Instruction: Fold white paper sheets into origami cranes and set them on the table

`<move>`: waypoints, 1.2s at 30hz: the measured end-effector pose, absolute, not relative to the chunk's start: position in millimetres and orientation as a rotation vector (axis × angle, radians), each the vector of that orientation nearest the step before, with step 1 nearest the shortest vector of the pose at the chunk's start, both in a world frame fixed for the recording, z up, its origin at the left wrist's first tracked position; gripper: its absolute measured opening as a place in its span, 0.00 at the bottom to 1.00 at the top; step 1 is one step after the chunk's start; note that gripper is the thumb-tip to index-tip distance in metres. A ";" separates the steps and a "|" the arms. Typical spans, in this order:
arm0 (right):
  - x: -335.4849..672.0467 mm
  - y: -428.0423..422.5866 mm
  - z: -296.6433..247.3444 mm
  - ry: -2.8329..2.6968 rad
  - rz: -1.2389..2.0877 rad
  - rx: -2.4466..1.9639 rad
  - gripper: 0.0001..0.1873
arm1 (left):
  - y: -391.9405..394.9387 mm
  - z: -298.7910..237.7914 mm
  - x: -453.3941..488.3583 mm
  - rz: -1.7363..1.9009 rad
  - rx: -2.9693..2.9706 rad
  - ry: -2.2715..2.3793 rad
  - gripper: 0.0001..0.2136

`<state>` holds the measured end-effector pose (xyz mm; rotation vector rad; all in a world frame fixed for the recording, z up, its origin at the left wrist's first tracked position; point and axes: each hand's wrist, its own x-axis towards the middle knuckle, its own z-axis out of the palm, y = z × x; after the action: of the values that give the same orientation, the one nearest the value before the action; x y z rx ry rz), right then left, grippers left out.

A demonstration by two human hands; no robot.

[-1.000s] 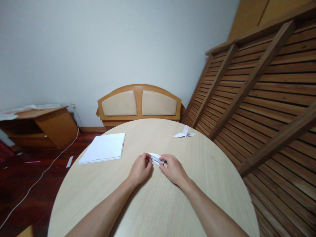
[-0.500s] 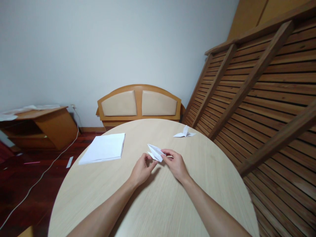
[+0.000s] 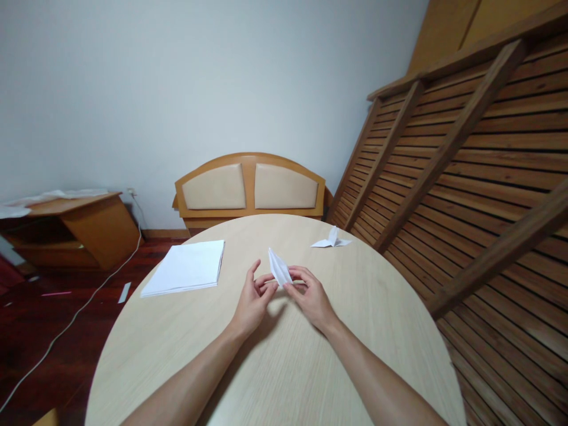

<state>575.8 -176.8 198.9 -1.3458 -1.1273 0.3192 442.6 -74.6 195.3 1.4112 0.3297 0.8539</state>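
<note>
Just above the middle of the table, a folded white paper (image 3: 279,270) is held up with its narrow point toward the upper left. My right hand (image 3: 310,297) pinches its lower right side between thumb and fingers. At the paper's lower left edge, my left hand (image 3: 254,300) has its thumb and some fingers closed, while its index finger sticks up away from the paper. How far the left fingertips reach behind the paper is hidden. Farther back on the right stands a finished-looking folded paper bird (image 3: 332,238) with spread wings.
A stack of white paper sheets (image 3: 186,267) lies on the left of the round wooden table (image 3: 284,378). Beyond the table is a padded headboard (image 3: 249,183). A slatted wooden frame (image 3: 470,154) leans along the right. A white cable (image 3: 84,305) crosses the floor.
The folded paper has turned more upright, its two flaps now closer together. My left index finger has lifted away from it, and my right hand has shifted slightly left.
</note>
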 end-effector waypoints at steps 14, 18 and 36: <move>571.7 -181.0 199.6 -1.162 0.479 -1.381 0.18 | -77.0 198.5 440.9 0.937 1.552 0.351 0.23; 568.8 -178.7 200.0 -1.162 0.608 -1.232 0.20 | -72.3 198.6 442.2 0.860 1.555 0.444 0.23; 579.4 -180.9 204.5 -0.968 0.821 -1.278 0.22 | -69.4 199.2 436.1 0.689 1.684 0.387 0.14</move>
<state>579.4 -180.9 204.5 -1.2783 -0.9682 0.8212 436.1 -69.4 199.2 1.6837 0.3871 0.6893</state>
